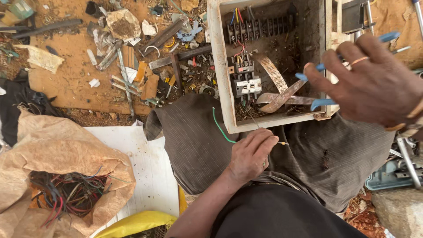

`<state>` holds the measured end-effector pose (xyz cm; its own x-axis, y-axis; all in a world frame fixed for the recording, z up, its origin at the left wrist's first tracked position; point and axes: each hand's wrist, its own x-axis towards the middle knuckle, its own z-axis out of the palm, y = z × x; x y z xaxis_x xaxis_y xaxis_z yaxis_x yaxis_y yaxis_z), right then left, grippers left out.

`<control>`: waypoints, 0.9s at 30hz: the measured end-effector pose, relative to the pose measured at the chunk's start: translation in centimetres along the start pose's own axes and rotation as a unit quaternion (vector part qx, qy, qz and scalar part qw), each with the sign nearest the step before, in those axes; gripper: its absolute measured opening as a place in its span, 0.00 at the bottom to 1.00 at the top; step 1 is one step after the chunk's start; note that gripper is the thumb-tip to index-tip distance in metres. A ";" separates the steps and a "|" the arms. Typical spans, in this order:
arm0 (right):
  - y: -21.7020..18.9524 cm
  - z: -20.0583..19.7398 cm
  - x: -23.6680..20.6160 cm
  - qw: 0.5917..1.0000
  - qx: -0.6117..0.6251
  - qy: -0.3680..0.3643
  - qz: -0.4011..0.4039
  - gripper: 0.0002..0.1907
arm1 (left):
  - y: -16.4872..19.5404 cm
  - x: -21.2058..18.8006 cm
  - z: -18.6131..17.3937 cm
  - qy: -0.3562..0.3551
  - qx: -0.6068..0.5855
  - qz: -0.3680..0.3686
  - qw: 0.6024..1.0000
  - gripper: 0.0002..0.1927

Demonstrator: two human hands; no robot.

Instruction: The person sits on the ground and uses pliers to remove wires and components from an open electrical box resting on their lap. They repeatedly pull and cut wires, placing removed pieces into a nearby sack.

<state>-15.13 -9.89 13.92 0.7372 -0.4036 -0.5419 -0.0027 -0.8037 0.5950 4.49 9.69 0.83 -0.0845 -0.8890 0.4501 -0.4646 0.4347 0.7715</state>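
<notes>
Left hand (250, 155) fingers pinch a green wire (220, 128) just below the box (219, 66); right hand (374, 83) fingers grip pliers (310, 90). Best keep the wire taut while cutting.

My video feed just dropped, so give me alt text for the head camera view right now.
Seen from above, the left hand pinches a green wire on the lap, while the right hand holds blue-handled pliers over an open metal box of old switchgear. A paper sack of wires sits at lower left, with scrap on the dirt.
</notes>
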 end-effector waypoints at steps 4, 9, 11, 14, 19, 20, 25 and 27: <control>-2.1 0.8 0.9 0.988 0.097 -0.120 0.022 0.38 | 0.1 -0.3 -0.5 0.039 -0.058 -0.058 0.996 0.11; -3.1 2.9 3.5 0.891 0.334 -0.307 0.030 0.45 | -0.4 -1.0 -0.6 0.054 -0.032 -0.036 0.997 0.11; -2.9 3.1 4.0 0.842 0.379 -0.384 0.011 0.43 | -1.1 -1.2 -0.8 0.076 -0.032 -0.035 0.996 0.11; -1.9 3.1 5.0 0.759 0.435 -0.485 -0.006 0.39 | -2.2 -1.5 -1.6 0.110 -0.034 -0.057 0.992 0.11; -1.5 2.4 6.4 0.684 0.494 -0.535 -0.033 0.34 | -2.7 -2.1 -3.4 0.085 -0.049 -0.066 0.993 0.13; -1.8 2.3 6.6 0.692 0.485 -0.533 -0.043 0.32 | -2.7 -2.0 -3.6 0.085 -0.055 -0.065 0.993 0.14; -2.6 2.1 7.7 0.763 0.398 -0.506 -0.058 0.32 | -3.1 -1.6 -3.8 0.088 -0.071 -0.073 0.991 0.14; -2.6 2.0 8.0 0.745 0.433 -0.504 -0.050 0.32 | -3.2 -1.5 -3.8 0.088 -0.073 -0.069 0.991 0.14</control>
<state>-10.55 -11.92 6.90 -0.1193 -0.0958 -0.9882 -0.7389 -0.6562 0.1528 9.51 10.20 -0.61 0.1308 -0.9081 0.3978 -0.3277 0.3391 0.8818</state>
